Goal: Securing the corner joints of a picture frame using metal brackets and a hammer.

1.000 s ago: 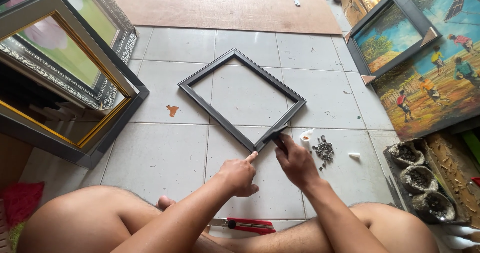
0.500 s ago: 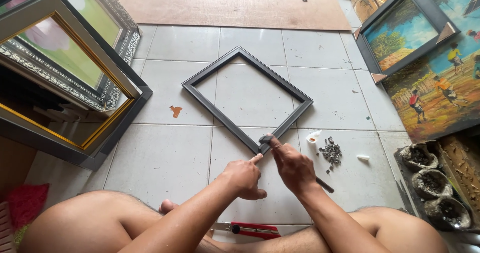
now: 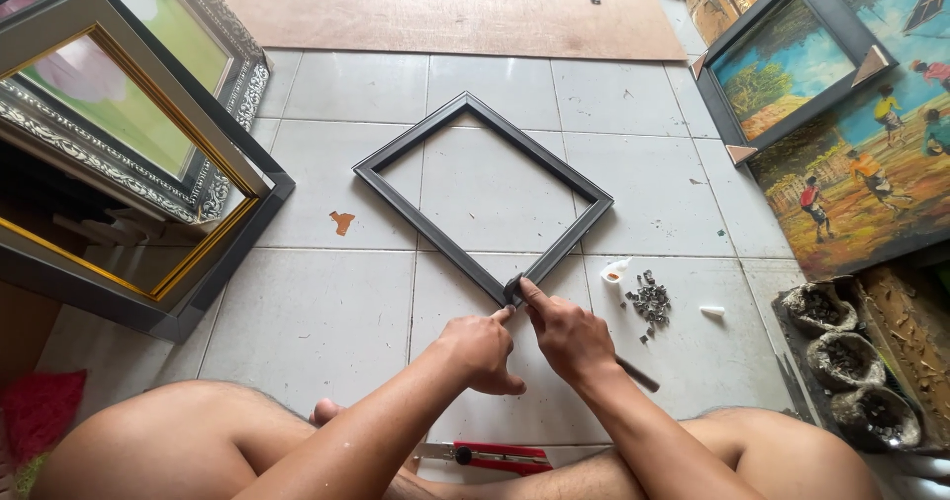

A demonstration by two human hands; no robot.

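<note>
Hands shifted along frame corner (bowls filled).

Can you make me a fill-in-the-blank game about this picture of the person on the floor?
1. Both hands meet at the ____ corner of the dark frame, the one closest to the person.
2. The floor is covered in white ____.
3. The cutter by the legs has a ____ handle.
4. The small pile of metal bits lies to the ____ of the right hand.

Missing words: nearest; tiles; red; right
</note>
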